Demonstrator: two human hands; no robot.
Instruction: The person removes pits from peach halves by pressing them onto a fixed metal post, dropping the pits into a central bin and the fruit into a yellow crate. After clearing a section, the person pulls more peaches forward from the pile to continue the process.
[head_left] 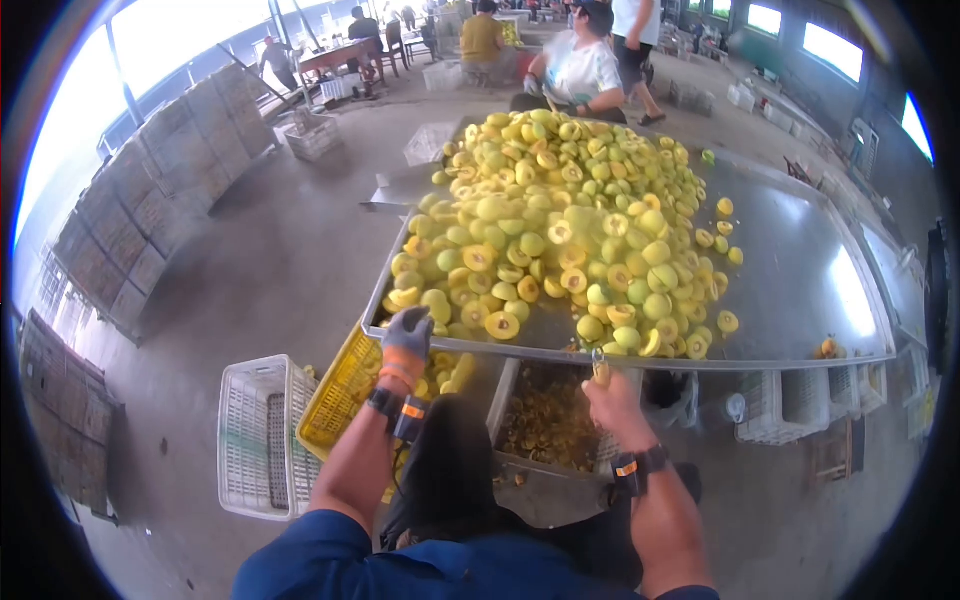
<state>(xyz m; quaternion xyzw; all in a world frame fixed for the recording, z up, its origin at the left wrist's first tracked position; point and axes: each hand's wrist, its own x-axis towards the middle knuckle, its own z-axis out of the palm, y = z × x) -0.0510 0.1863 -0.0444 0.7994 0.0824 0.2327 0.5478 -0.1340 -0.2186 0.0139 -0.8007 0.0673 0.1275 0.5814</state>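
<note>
A big heap of yellow-green halved fruit (560, 220) covers a metal table (800, 290). My left hand (406, 342), in a grey and orange glove, rests at the table's near edge beside the closest fruit halves. My right hand (608, 392), bare, is closed around a small tool with a wooden handle and metal loop (599, 366) just below the table edge. Both wrists carry black bands.
A yellow crate (335, 395) with fruit and a white crate (255, 435) stand at the lower left. A tray of brown pits (548, 420) sits under the table. A person in a white shirt (580, 70) sits across the table; others work farther back. Stacked crates line the left wall.
</note>
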